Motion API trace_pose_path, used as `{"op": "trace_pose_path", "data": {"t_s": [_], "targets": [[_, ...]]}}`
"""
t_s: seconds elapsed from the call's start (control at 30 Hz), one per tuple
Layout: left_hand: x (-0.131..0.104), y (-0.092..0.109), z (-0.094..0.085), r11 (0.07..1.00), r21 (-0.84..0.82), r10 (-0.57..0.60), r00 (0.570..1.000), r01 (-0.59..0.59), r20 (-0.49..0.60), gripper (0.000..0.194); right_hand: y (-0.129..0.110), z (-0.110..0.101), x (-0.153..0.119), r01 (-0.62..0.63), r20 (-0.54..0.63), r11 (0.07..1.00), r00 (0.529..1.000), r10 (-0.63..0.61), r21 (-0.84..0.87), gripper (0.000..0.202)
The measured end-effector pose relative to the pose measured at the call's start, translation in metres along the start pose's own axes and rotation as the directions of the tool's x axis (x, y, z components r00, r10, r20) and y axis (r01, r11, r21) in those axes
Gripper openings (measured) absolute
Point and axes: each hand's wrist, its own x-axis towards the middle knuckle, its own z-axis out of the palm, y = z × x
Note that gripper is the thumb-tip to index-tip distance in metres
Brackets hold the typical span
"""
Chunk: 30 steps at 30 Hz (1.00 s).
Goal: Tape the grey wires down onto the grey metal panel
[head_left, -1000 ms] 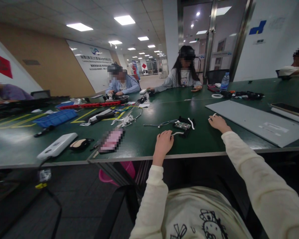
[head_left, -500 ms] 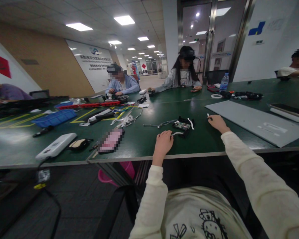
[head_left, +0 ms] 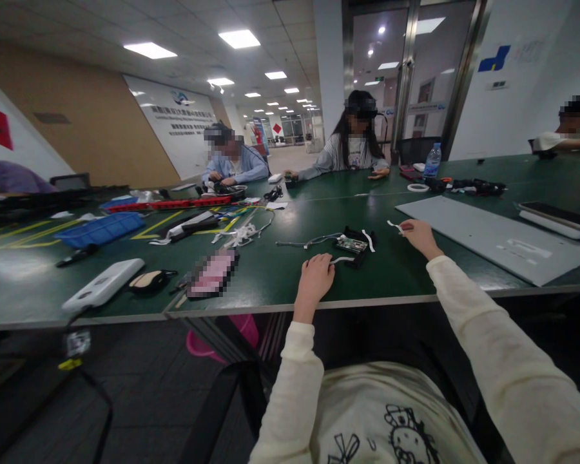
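On the green table in front of me lies a small circuit board (head_left: 352,243) in a black frame (head_left: 363,258), with a thin grey cable running off to its left. From its near side a flat white strip (head_left: 342,260) curves to the curled fingers of my left hand (head_left: 316,278), which rests on the table; the fingertips are partly hidden. A second white strip (head_left: 371,240) lies across the board's right side. Further right, my right hand (head_left: 419,237) pinches a short loose white strip (head_left: 394,225) just beside a grey panel, its free end pointing left.
The large grey panel (head_left: 468,222) lies to the right, with a phone-like device (head_left: 560,216) beyond it. Leftward are a pink phone (head_left: 212,274), a tangle of white strips (head_left: 241,236), a white power bank (head_left: 104,283) and a blue basket (head_left: 101,229). Two people sit across the table.
More of the short white strip now shows in my right hand, which has shifted slightly left and turned. My left hand stays at its strip by the board.
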Motion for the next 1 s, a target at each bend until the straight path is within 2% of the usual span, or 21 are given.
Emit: {"op": "trace_pose_path", "data": {"t_s": [0.27,0.43,0.7,0.83,1.0], "targets": [[0.000,0.001,0.000,1.000,-0.001,-0.009,1.000,0.009,0.010,0.032,-0.007,0.002,-0.004,0.018,0.066,0.999,0.998,-0.020,0.029,0.021],[0.000,0.000,0.000,1.000,-0.005,-0.003,1.000,0.003,-0.003,0.031,-0.011,-0.001,-0.008,0.025,0.066,0.998,0.997,-0.028,0.053,0.020],[0.000,0.001,-0.001,1.000,-0.008,0.012,1.000,-0.012,-0.012,0.031,-0.019,0.000,-0.008,-0.058,0.124,0.950,0.992,0.020,0.308,0.029],[0.000,0.000,0.000,1.000,-0.010,0.011,1.000,-0.011,-0.009,0.031,-0.019,-0.001,-0.010,-0.051,0.129,0.977,0.991,0.024,0.208,0.029],[0.000,-0.001,0.000,1.000,-0.019,0.011,1.000,-0.011,-0.015,0.031,-0.023,-0.001,-0.014,-0.016,0.149,0.995,0.989,0.002,0.095,0.018]]}}
